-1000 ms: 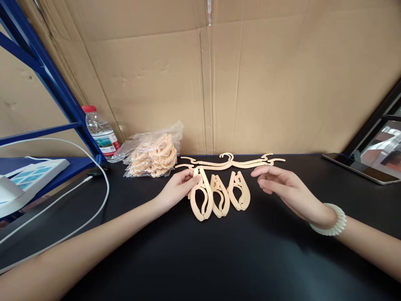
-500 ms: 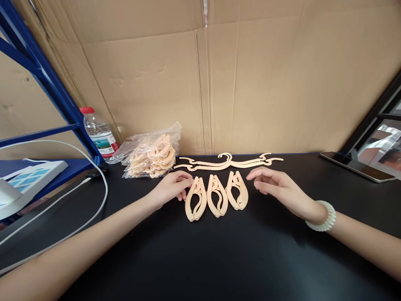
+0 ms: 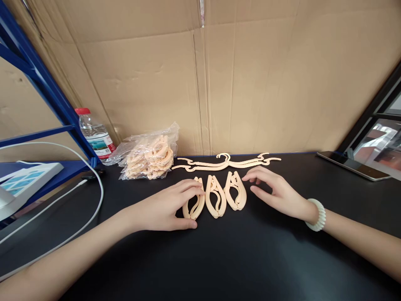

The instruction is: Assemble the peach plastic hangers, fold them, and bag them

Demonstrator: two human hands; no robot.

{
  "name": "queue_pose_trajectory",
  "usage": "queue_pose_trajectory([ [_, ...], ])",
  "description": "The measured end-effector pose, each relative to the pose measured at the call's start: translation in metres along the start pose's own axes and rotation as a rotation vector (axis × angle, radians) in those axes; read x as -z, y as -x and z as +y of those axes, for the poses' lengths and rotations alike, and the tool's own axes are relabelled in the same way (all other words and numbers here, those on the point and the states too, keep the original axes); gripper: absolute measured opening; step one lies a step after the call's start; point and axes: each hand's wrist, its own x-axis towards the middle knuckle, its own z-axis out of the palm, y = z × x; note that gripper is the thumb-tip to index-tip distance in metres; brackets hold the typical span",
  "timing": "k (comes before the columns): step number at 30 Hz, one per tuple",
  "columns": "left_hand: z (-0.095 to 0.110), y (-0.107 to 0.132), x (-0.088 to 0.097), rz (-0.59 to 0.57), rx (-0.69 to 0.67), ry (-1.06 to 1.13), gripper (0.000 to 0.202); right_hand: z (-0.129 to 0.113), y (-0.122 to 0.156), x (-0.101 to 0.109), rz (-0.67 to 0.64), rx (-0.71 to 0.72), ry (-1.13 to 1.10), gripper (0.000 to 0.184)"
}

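Three folded beige travel hangers lie side by side on a black table (image 3: 234, 259). My left hand (image 3: 166, 205) reaches across the left folded hanger (image 3: 201, 205), its fingers over the upper part and its thumb by the lower end. The hand is open and partly hides that hanger. Beside it are the middle folded hanger (image 3: 222, 205) and the right folded hanger (image 3: 243, 197). Just right of the latter, my right hand (image 3: 275, 190) is open, thumb and fingers apart, holding nothing. Behind the row lie unfolded hangers (image 3: 209, 168) with their hooks together.
A clear plastic bag (image 3: 147, 156) of folded hangers sits at the back left, near a red-capped water bottle (image 3: 97, 136). A white cable (image 3: 100, 196) curves along the left. On the right lies a phone (image 3: 352, 165). Cardboard (image 3: 266, 75) closes off the back.
My left hand has moved right and nearer, from beside the left folded hanger to over it, with fingers spreading. My right hand has come slightly closer to the right folded hanger.
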Motion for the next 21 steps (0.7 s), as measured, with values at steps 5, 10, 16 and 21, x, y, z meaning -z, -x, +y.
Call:
queue_pose_trajectory([
  [5,-0.008,-0.002,-0.004,-0.023,0.030,-0.016,0.064,-0.009,0.002,-0.001,-0.128,0.183,0.180,0.037],
  [10,-0.005,0.000,-0.006,-0.093,0.032,-0.070,0.063,-0.009,0.002,0.000,-0.135,0.230,0.253,0.035],
  [16,0.001,-0.001,-0.016,-0.078,-0.015,-0.122,0.062,-0.006,0.000,0.000,-0.110,0.208,0.297,0.035],
  [21,0.001,-0.006,-0.023,-0.106,0.017,-0.169,0.065,-0.004,0.001,-0.002,-0.085,0.183,0.331,0.035],
])
